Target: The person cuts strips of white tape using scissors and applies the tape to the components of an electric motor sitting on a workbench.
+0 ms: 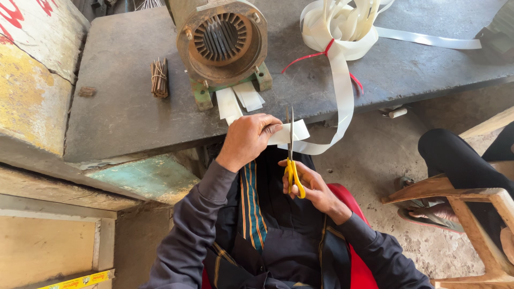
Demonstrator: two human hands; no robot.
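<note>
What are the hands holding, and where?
Left hand pinches the white strip near its cut end. Right hand holds yellow scissors by the handles.

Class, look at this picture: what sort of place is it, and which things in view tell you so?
Probably a small motor repair workshop. A stripped motor stator stands on a rough stone bench, beside a roll of white insulating strip that is being cut with yellow-handled scissors.

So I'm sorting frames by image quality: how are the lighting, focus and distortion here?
Head view: even, soft daylight with faint shadows; the white strip roll is bright, nearly blown out. The left hand, right hand and yellow-handled scissors look sharp, without motion blur. Wide-angle distortion bends the stone slab edges near the corners.
</note>
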